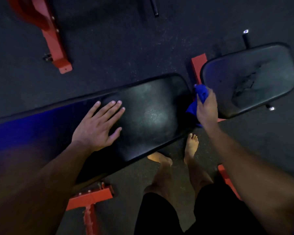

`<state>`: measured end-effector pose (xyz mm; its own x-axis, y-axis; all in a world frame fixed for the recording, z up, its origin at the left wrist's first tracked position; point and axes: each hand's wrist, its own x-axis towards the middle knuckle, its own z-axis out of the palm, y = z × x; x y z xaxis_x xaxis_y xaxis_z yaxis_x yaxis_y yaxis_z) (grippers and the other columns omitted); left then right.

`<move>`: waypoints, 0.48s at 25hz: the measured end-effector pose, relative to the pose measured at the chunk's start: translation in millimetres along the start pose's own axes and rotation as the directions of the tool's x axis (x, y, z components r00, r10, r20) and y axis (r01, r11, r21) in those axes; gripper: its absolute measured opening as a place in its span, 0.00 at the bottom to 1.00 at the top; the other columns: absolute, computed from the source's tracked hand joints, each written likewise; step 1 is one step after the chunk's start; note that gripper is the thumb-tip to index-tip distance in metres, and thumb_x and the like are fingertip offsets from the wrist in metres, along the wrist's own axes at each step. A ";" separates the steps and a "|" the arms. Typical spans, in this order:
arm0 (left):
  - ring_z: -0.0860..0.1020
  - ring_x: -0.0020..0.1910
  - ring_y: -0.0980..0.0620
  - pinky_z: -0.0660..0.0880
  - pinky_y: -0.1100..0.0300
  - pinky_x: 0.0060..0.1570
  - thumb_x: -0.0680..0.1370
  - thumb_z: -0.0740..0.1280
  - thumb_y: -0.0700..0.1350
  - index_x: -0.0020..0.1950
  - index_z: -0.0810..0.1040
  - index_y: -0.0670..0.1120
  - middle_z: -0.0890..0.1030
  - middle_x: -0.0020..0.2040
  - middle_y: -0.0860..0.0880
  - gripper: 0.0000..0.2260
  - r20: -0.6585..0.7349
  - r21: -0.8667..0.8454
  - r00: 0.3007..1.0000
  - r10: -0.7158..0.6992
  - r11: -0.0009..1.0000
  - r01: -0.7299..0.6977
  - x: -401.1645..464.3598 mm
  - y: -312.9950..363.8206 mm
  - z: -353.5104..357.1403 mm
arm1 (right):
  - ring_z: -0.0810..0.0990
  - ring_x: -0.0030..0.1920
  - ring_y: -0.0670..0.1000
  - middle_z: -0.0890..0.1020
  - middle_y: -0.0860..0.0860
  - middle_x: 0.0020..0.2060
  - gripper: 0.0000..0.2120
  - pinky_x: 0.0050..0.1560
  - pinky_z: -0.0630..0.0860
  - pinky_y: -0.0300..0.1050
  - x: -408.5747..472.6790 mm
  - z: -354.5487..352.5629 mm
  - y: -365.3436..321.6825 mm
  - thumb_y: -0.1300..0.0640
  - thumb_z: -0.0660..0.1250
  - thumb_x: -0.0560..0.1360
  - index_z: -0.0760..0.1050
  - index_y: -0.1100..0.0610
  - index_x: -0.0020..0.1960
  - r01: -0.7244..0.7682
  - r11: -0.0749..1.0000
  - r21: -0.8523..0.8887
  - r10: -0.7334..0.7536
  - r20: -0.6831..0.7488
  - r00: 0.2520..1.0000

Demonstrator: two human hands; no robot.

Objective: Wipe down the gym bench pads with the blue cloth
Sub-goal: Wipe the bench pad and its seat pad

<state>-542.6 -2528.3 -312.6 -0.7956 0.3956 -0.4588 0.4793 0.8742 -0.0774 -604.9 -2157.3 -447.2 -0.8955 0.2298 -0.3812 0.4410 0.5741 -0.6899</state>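
Head view only: looks steeply down, close over bench pad [143, 116].

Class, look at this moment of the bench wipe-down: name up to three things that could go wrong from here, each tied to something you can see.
1. The seat pad has a torn patch; the blue cloth, gripped in the right hand, could snag there.
2. Bare feet stand close to the red frame; a step might stub a toe.
3. The left hand rests flat on the long pad; that patch may be missed.
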 end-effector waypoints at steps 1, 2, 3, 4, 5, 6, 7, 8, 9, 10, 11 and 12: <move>0.65 0.78 0.46 0.58 0.44 0.77 0.83 0.49 0.61 0.80 0.67 0.45 0.66 0.80 0.44 0.31 -0.007 -0.006 1.000 -0.012 1.000 0.012 7.1 2.1 -7.0 | 0.74 0.62 0.56 0.71 0.58 0.64 0.19 0.64 0.66 0.43 10.2 -8.1 -4.2 0.56 0.64 0.80 0.69 0.58 0.70 0.055 0.998 0.001 -0.055 0.018 0.998; 0.71 0.73 0.44 0.62 0.45 0.73 0.84 0.48 0.62 0.77 0.71 0.44 0.72 0.76 0.43 0.31 -0.028 -0.010 0.999 -0.025 1.000 0.025 20.3 4.7 -13.0 | 0.74 0.61 0.55 0.70 0.58 0.65 0.21 0.65 0.66 0.44 19.9 -11.6 -10.9 0.56 0.65 0.79 0.68 0.56 0.71 0.104 0.995 -0.003 -0.103 0.052 0.993; 0.73 0.69 0.43 0.63 0.46 0.70 0.84 0.46 0.63 0.75 0.73 0.44 0.75 0.72 0.43 0.32 -0.051 -0.012 0.998 -0.035 0.999 0.035 41.6 11.0 -17.7 | 0.74 0.61 0.55 0.69 0.57 0.65 0.22 0.66 0.66 0.46 28.8 -10.8 -17.4 0.56 0.67 0.79 0.67 0.55 0.71 0.138 0.990 -0.008 -0.137 0.089 0.987; 0.73 0.69 0.43 0.63 0.46 0.71 0.84 0.47 0.63 0.76 0.72 0.44 0.75 0.72 0.43 0.32 -0.064 -0.019 0.997 -0.043 0.999 0.042 69.2 20.6 -21.5 | 0.74 0.62 0.55 0.68 0.57 0.65 0.24 0.67 0.66 0.46 38.6 -6.9 -21.9 0.57 0.68 0.78 0.67 0.55 0.72 0.158 0.987 0.008 -0.157 0.139 0.978; 0.69 0.74 0.44 0.59 0.45 0.75 0.84 0.48 0.63 0.78 0.69 0.44 0.71 0.76 0.44 0.31 -0.048 -0.020 0.998 -0.029 0.999 0.028 93.7 33.0 -22.5 | 0.73 0.64 0.55 0.68 0.57 0.66 0.25 0.69 0.64 0.44 43.4 2.3 -26.1 0.58 0.68 0.77 0.67 0.55 0.72 0.180 0.984 0.007 -0.178 0.208 0.962; 0.63 0.79 0.45 0.55 0.44 0.79 0.84 0.50 0.63 0.81 0.64 0.45 0.64 0.81 0.45 0.31 -0.027 -0.016 1.000 -0.002 1.000 0.002 114.6 45.0 -18.5 | 0.71 0.68 0.57 0.68 0.57 0.68 0.27 0.72 0.62 0.45 44.6 15.4 -28.1 0.60 0.69 0.76 0.67 0.56 0.73 0.225 0.974 -0.036 -0.207 0.268 0.941; 0.57 0.82 0.46 0.51 0.43 0.80 0.84 0.50 0.63 0.83 0.60 0.46 0.58 0.83 0.46 0.32 -0.015 -0.004 1.000 0.020 1.000 -0.020 128.1 53.2 -8.3 | 0.67 0.71 0.58 0.67 0.57 0.71 0.29 0.74 0.60 0.48 43.4 32.6 -26.9 0.60 0.69 0.74 0.67 0.55 0.74 0.290 0.947 -0.137 -0.236 0.314 0.920; 0.55 0.83 0.47 0.49 0.42 0.80 0.84 0.50 0.64 0.84 0.57 0.46 0.55 0.84 0.47 0.33 -0.027 0.017 0.999 0.032 0.999 -0.031 135.7 55.8 6.6 | 0.65 0.73 0.59 0.66 0.55 0.73 0.30 0.74 0.61 0.53 44.2 50.8 -22.5 0.58 0.68 0.74 0.66 0.53 0.74 0.356 0.904 -0.236 -0.269 0.333 0.904; 0.54 0.83 0.46 0.50 0.41 0.80 0.84 0.50 0.64 0.84 0.57 0.46 0.55 0.84 0.47 0.33 -0.047 0.033 0.998 0.036 0.999 -0.035 141.2 54.4 19.4 | 0.66 0.72 0.60 0.68 0.54 0.72 0.29 0.72 0.64 0.56 55.5 61.8 -22.1 0.56 0.68 0.74 0.67 0.52 0.74 0.393 0.878 -0.273 -0.309 0.304 0.901; 0.55 0.82 0.46 0.51 0.41 0.80 0.84 0.50 0.64 0.83 0.57 0.46 0.56 0.84 0.47 0.33 -0.065 0.038 0.997 0.034 0.999 -0.031 141.7 51.9 26.8 | 0.70 0.69 0.60 0.71 0.52 0.69 0.26 0.67 0.68 0.57 73.3 69.2 -25.1 0.53 0.67 0.74 0.69 0.50 0.71 0.399 0.878 -0.265 -0.324 0.286 0.902; 0.55 0.82 0.46 0.51 0.40 0.80 0.83 0.50 0.64 0.83 0.57 0.46 0.56 0.84 0.47 0.33 -0.070 0.046 0.997 0.034 0.998 -0.030 138.9 50.1 27.2 | 0.74 0.64 0.60 0.75 0.51 0.65 0.22 0.62 0.72 0.57 91.5 74.0 -32.2 0.50 0.66 0.74 0.71 0.49 0.68 0.380 0.897 -0.227 -0.310 0.291 0.905; 0.55 0.82 0.46 0.51 0.40 0.80 0.83 0.50 0.64 0.83 0.57 0.46 0.56 0.84 0.46 0.33 -0.074 0.046 0.996 0.041 0.998 -0.037 138.7 49.8 25.1 | 0.76 0.60 0.59 0.77 0.50 0.60 0.18 0.58 0.74 0.57 109.5 74.3 -41.2 0.45 0.64 0.75 0.72 0.47 0.63 0.332 0.923 -0.196 -0.254 0.337 0.907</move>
<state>-619.9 -2436.9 -402.3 -0.8008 0.4505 -0.3947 0.5252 0.8449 -0.1014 -716.6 -2214.1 -506.2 -0.9036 -0.2025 -0.3774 0.0979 0.7601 -0.6423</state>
